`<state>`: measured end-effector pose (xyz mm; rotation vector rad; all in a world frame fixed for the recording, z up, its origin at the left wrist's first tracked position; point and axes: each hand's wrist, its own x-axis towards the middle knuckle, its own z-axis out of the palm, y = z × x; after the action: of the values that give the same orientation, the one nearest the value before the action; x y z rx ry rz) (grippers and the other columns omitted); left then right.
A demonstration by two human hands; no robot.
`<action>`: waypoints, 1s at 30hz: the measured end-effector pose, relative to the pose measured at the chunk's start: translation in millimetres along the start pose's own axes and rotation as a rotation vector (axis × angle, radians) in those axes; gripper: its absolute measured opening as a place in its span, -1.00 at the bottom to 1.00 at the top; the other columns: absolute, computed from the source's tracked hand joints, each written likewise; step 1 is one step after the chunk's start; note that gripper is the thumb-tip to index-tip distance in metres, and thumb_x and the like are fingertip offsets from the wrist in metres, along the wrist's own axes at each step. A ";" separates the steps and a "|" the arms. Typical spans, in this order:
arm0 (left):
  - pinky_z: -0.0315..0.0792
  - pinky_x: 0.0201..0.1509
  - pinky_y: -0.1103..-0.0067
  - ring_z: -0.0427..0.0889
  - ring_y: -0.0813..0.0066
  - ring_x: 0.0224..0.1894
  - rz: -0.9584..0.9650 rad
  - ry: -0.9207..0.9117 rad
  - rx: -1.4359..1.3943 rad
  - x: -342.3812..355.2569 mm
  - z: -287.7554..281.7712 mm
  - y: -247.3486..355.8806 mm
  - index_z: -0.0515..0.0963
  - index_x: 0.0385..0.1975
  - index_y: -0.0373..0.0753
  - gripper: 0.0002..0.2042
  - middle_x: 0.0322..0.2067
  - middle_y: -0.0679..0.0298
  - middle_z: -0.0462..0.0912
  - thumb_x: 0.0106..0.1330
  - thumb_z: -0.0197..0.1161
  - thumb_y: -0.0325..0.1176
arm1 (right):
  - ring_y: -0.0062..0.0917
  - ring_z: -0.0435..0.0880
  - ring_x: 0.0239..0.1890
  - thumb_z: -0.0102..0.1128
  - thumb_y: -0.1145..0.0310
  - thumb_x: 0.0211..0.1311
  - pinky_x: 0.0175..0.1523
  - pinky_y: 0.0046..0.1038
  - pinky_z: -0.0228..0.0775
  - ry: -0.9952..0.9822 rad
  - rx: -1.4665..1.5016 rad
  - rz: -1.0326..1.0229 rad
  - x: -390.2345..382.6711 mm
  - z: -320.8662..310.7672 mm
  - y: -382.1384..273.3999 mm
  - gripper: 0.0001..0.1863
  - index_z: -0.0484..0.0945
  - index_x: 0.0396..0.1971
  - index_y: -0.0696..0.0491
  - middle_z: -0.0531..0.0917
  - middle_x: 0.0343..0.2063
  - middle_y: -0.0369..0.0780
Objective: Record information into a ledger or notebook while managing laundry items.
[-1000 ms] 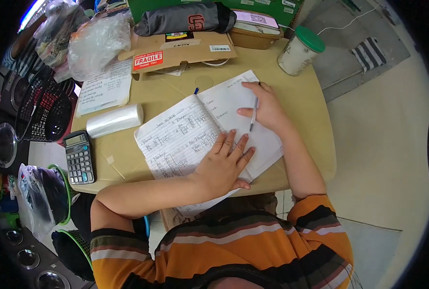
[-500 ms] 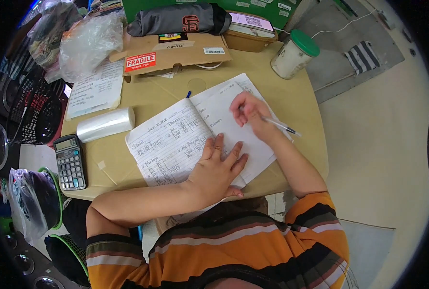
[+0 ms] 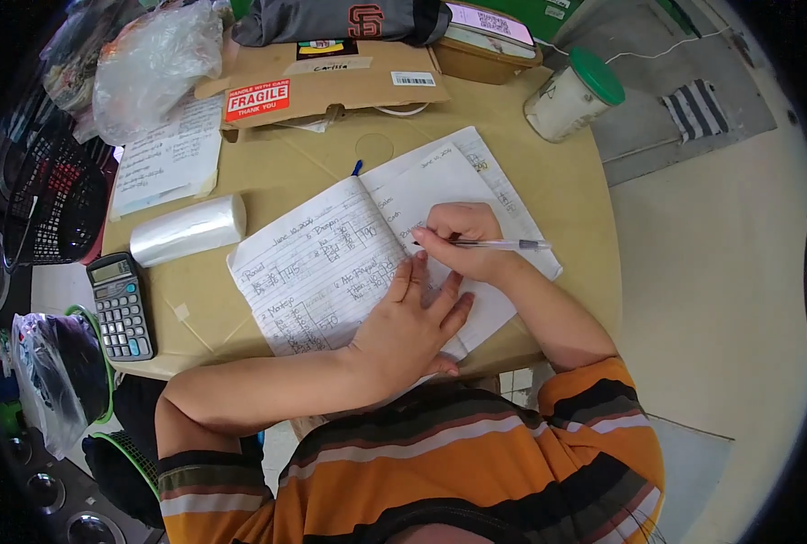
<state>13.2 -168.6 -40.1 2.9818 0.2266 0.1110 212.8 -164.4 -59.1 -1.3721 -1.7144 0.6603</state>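
Observation:
An open notebook (image 3: pixel 308 245) lies tilted on the table, its left page covered in handwriting and boxed figures. My left hand (image 3: pixel 410 317) rests flat across the lower middle of it, fingers spread. A loose white sheet (image 3: pixel 444 181) with a few written lines lies over the right page. On that sheet my right hand (image 3: pixel 469 238) is closed around a clear pen (image 3: pixel 512 244), its tip pointing left near the written words. The pen's tip is partly hidden by my fingers. A blue pen end (image 3: pixel 357 168) sticks out at the notebook's top.
A calculator (image 3: pixel 122 308) and a clear plastic roll (image 3: pixel 189 230) sit on the left of the table (image 3: pixel 331 150). Behind are a cardboard package (image 3: pixel 349 86), a grey pouch (image 3: pixel 331 20), a phone (image 3: pixel 491 23) and a green-lidded jar (image 3: pixel 574 98). Baskets (image 3: pixel 59 199) stand left.
My right hand has come down onto the sheet and moved slightly lower, turning the pen so its tip points left. My left hand stays on the notebook. The view has shifted slightly.

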 end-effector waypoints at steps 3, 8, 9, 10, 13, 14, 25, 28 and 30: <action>0.05 0.43 0.04 0.28 -0.32 0.28 -0.007 0.001 0.013 0.3 0.0 0.8 0.35 0.31 -0.09 -0.17 0.31 0.05 0.30 0.10 0.15 0.33 | -0.59 0.28 -0.66 0.29 0.49 0.18 -0.54 -0.45 0.12 -0.015 -0.046 -0.014 1.3 1.5 -2.6 -0.65 0.29 -0.67 0.09 0.36 -0.70 -0.28; 0.06 0.43 0.04 0.30 -0.29 0.27 -0.015 -0.028 -0.016 1.8 -0.8 0.9 0.36 0.31 -0.09 -0.17 0.29 0.08 0.32 0.08 0.17 0.32 | -0.50 0.25 -0.66 0.25 0.50 0.20 -0.54 -0.41 0.10 -0.019 -0.041 -0.084 4.8 5.8 -3.2 -0.65 0.27 -0.67 0.11 0.31 -0.72 -0.26; 0.06 0.43 0.04 0.30 -0.29 0.26 -0.019 -0.037 -0.024 1.7 -1.0 1.3 0.36 0.30 -0.09 -0.17 0.28 0.08 0.33 0.07 0.18 0.32 | -0.48 0.25 -0.66 0.25 0.50 0.20 -0.54 -0.40 0.10 -0.026 -0.053 -0.111 5.6 5.2 -3.6 -0.65 0.27 -0.67 0.11 0.31 -0.73 -0.26; 0.06 0.43 0.04 0.30 -0.29 0.26 -0.018 -0.040 -0.026 1.5 -1.5 1.6 0.36 0.30 -0.09 -0.17 0.28 0.08 0.33 0.07 0.18 0.32 | -0.47 0.24 -0.66 0.25 0.50 0.20 -0.54 -0.39 0.10 -0.033 -0.066 -0.139 6.1 4.8 -3.6 -0.65 0.27 -0.68 0.11 0.31 -0.73 -0.26; 0.05 0.43 0.04 0.30 -0.28 0.26 -0.022 -0.022 -0.018 1.0 -1.4 1.5 0.37 0.30 -0.09 -0.17 0.27 0.09 0.34 0.07 0.19 0.32 | -0.47 0.24 -0.66 0.26 0.49 0.20 -0.54 -0.39 0.10 -0.062 -0.036 -0.133 5.6 1.3 -1.4 -0.65 0.27 -0.67 0.12 0.29 -0.74 -0.25; 0.05 0.44 0.04 0.30 -0.28 0.26 -0.020 -0.006 -0.013 0.4 -0.8 1.3 0.37 0.30 -0.08 -0.18 0.27 0.09 0.33 0.07 0.19 0.31 | -0.47 0.24 -0.66 0.26 0.49 0.20 -0.54 -0.39 0.10 -0.063 -0.035 -0.132 5.3 2.1 -1.8 -0.65 0.27 -0.67 0.12 0.29 -0.74 -0.25; 0.04 0.44 0.05 0.26 -0.29 0.29 -0.021 -0.021 -0.016 1.0 -1.7 1.5 0.37 0.30 -0.06 -0.19 0.28 0.09 0.32 0.08 0.20 0.29 | -0.59 0.26 -0.67 0.25 0.52 0.18 -0.57 -0.45 0.09 -0.021 0.009 -0.031 4.8 4.0 -1.5 -0.63 0.26 -0.70 0.11 0.33 -0.74 -0.27; 0.05 0.44 0.07 0.26 -0.28 0.30 -0.025 -0.004 -0.017 0.3 -1.3 1.7 0.36 0.30 -0.06 -0.19 0.28 0.09 0.32 0.08 0.20 0.29 | -0.58 0.21 -0.68 0.23 0.54 0.19 -0.57 -0.42 0.06 0.000 0.011 -0.011 4.3 4.5 -5.1 -0.61 0.21 -0.70 0.11 0.29 -0.73 -0.26; 0.05 0.44 0.08 0.26 -0.26 0.30 -0.019 -0.013 -0.011 0.8 -1.9 1.3 0.37 0.30 -0.06 -0.19 0.28 0.10 0.32 0.07 0.19 0.30 | -0.57 0.19 -0.68 0.22 0.55 0.19 -0.57 -0.42 0.05 -0.004 -0.003 -0.061 5.8 4.3 -2.8 -0.61 0.20 -0.70 0.11 0.26 -0.74 -0.27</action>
<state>14.0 -169.4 -38.0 2.9676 0.2522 0.0904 207.3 -159.2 -57.5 -1.3157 -1.7542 0.6266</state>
